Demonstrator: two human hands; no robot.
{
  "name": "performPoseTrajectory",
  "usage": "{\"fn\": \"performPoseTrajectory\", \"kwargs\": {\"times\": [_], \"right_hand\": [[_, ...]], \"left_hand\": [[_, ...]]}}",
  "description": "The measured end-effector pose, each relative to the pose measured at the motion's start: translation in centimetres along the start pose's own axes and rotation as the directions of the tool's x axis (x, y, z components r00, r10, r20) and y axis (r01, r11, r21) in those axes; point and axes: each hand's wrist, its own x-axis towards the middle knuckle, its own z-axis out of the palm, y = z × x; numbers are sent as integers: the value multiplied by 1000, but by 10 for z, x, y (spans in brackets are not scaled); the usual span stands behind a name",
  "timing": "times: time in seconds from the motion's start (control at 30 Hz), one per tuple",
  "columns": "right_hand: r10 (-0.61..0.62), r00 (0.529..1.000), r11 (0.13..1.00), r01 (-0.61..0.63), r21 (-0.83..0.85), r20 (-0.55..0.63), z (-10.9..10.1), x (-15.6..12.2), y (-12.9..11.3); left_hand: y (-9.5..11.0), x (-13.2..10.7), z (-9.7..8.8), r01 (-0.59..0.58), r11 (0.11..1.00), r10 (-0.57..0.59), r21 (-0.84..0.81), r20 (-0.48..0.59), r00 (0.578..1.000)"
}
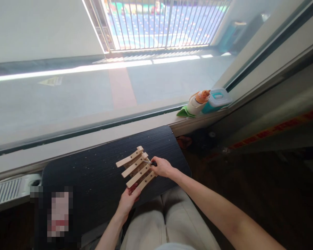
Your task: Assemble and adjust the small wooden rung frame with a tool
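Note:
A wooden piece [133, 171] made of several pale slats with dark dots along them, probably screws or holes, is over the black table. Brownish crosspieces show between the slats. My left hand [128, 200] grips its near edge, the fingers partly hidden beneath the lowest slat. In my right hand [162, 166] is a screwdriver [153, 163] with a black handle and a thin metal shaft. Its shaft points left, and the tip is at or close to a dark dot on the second slat from the far side; contact is too small to tell.
Small pale specks dot the black table [75, 166]. Beyond it runs a window ledge [67, 142] bearing an orange-topped bottle [196, 103] and a teal container with a clear lid [217, 100]. At left are a white ridged object [10, 189] and a blurred-out patch [58, 211].

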Motion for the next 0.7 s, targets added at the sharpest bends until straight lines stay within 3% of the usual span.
{"fn": "performPoseTrajectory", "kwargs": {"times": [0.3,0.5,0.7], "right_hand": [[82,992,994,-89,-70,-94,13,-13,-6],[92,992,985,-104,-137,-90,13,-14,-9],[29,999,977,-35,-211,-29,1,-13,-10]], "left_hand": [[6,-1,-10,-185,965,143,188,220,965],[11,-8,-12,-254,934,207,251,200,958],[5,-3,-5,-234,937,212,259,109,971]]}}
